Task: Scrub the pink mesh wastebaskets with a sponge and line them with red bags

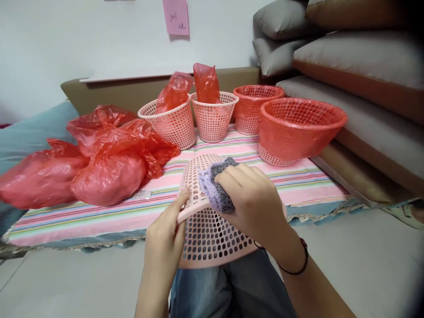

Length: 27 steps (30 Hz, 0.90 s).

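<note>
A pink perforated plastic wastebasket [215, 238] is tilted over my knees, just in front of the striped cloth. My left hand [165, 234] grips its rim, thumb on one side and fingers on the other. In my right hand [250, 201] is a bunched grey and lilac cloth [217, 185], pressed against the basket near the rim. The fingers of that hand are curled around the cloth, and part of the basket's right side is hidden behind it.
Red plastic bags [112, 172], filled and bunched, lie at the left on the striped cloth [165, 176]. Behind stand two pink baskets [213, 121] with red bags inside and two lined with red bags [291, 137]. Grey cushions [361, 62] are stacked at the right.
</note>
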Each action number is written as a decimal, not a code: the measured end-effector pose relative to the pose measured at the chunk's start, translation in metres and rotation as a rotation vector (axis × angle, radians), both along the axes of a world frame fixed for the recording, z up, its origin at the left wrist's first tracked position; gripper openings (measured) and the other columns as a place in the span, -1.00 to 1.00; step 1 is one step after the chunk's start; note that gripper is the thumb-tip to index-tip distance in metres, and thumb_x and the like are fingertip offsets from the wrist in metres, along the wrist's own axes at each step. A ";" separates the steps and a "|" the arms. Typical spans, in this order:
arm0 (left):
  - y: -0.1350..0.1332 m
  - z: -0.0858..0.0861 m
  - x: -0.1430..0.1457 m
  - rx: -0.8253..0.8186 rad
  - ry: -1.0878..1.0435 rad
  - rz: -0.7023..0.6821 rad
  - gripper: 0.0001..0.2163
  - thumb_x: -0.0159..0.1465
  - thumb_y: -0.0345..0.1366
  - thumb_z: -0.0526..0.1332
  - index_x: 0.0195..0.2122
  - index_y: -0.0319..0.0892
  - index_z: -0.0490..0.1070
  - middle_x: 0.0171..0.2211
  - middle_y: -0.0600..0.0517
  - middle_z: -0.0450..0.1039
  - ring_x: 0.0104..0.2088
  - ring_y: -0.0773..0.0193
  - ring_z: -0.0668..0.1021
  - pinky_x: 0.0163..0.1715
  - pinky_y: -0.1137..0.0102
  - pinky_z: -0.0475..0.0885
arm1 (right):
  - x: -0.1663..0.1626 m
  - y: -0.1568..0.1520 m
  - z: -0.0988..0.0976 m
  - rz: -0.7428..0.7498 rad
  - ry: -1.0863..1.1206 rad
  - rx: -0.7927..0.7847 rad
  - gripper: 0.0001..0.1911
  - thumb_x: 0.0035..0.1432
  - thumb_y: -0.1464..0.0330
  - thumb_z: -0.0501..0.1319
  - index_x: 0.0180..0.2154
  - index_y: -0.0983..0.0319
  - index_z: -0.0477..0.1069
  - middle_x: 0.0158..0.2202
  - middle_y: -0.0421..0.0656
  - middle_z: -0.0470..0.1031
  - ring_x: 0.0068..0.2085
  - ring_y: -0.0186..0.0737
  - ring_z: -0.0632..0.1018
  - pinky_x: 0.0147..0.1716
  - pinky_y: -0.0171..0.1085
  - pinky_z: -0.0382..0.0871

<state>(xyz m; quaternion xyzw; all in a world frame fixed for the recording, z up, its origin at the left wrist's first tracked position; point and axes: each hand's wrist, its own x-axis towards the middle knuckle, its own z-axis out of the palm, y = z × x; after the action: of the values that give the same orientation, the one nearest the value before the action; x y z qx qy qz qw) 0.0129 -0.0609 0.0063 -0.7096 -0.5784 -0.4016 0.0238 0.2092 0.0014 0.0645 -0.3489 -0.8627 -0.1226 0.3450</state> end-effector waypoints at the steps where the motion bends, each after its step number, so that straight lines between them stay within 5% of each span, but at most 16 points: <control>1: -0.001 -0.001 0.000 -0.002 -0.003 -0.005 -0.62 0.34 -0.45 0.08 0.17 -0.23 0.40 0.09 -0.01 0.54 0.08 0.29 0.58 0.11 0.50 0.41 | 0.003 -0.001 -0.002 -0.005 0.025 -0.008 -0.93 0.16 0.37 0.22 -0.29 0.22 0.39 -0.32 -0.10 0.48 -0.28 -0.08 0.37 -0.32 -0.17 0.12; 13: -0.011 -0.008 -0.006 0.022 -0.076 0.011 -0.61 0.31 -0.48 0.08 0.14 -0.15 0.42 0.10 0.04 0.53 0.10 0.29 0.56 0.15 0.46 0.40 | 0.036 -0.006 -0.032 -0.097 0.343 -0.099 -0.70 0.11 0.17 0.34 -0.23 0.18 0.33 -0.32 -0.15 0.46 -0.28 -0.13 0.46 -0.29 -0.22 0.30; 27: -0.030 -0.018 -0.011 0.004 -0.252 0.085 -0.66 0.35 -0.36 0.13 0.12 -0.03 0.46 0.11 0.10 0.52 0.09 0.21 0.57 0.14 0.36 0.45 | 0.053 -0.036 -0.132 -0.509 1.060 -0.309 -0.61 -0.06 0.18 0.44 -0.24 0.23 0.42 -0.35 -0.18 0.48 -0.36 -0.20 0.48 -0.34 -0.26 0.37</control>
<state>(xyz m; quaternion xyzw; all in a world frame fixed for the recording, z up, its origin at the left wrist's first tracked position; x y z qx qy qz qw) 0.0017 -0.0910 -0.0118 -0.6284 -0.6055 -0.4873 -0.0308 0.2617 -0.0348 -0.0670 -0.6039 -0.4707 0.1159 0.6328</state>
